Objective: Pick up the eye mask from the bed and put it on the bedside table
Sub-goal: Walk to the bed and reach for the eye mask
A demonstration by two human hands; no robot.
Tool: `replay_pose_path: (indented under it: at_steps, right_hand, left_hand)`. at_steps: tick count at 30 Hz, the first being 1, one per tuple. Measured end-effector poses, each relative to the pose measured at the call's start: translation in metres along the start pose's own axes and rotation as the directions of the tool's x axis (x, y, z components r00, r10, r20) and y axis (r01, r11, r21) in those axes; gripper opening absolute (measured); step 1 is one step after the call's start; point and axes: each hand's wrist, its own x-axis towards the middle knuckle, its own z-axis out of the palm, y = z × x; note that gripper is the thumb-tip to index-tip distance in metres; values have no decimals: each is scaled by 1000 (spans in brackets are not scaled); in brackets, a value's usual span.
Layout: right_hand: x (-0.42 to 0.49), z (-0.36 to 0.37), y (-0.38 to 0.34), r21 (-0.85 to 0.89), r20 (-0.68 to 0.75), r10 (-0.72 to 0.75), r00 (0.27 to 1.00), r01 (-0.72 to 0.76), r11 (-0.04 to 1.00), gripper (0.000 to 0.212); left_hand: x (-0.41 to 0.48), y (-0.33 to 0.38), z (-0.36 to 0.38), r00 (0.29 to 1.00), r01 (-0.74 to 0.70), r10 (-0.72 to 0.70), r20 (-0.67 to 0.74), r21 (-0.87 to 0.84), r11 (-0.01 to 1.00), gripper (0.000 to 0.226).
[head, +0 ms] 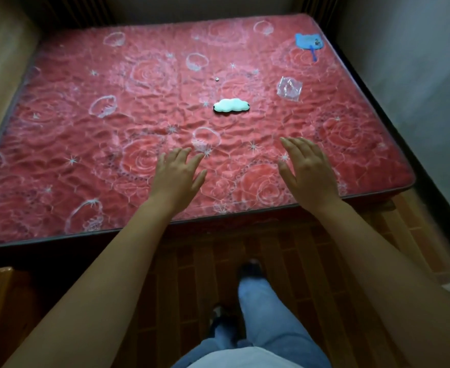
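Nothing is done yet — the eye mask (231,105) lies untouched near the middle of the bed (85,155). The left hand (177,176) and right hand (307,170) hover above the near edge, fingers spread, holding nothing — pickup and placing both remain.

Dim indoor light, warm cast. Brightest patch on far middle of red mattress (144,107); white eye mask (231,105) stands out sharply against it. Clear plastic bag (289,88) on right shows faint glare. Corners fall into dark vignette; walls left and right murky. Wide-angle bending curves mattress edges. Near floor (192,274) shadowed, soft. Left hand (177,175) and right hand (310,172) slightly blurred, forearms evenly lit.
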Motion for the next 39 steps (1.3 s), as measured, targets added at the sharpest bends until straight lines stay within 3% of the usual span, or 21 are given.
replay_pose_path:
  at_steps: [18, 39]
  right_hand:
    - [218, 17, 100, -70, 136, -149, 979, 160, 985, 51]
    - [288, 37, 129, -90, 199, -185, 962, 205, 975, 53]
  left_hand:
    - [210, 19, 1, 992, 123, -123, 10, 31, 992, 50]
    - [290, 8, 4, 995, 85, -88, 39, 60, 995, 53]
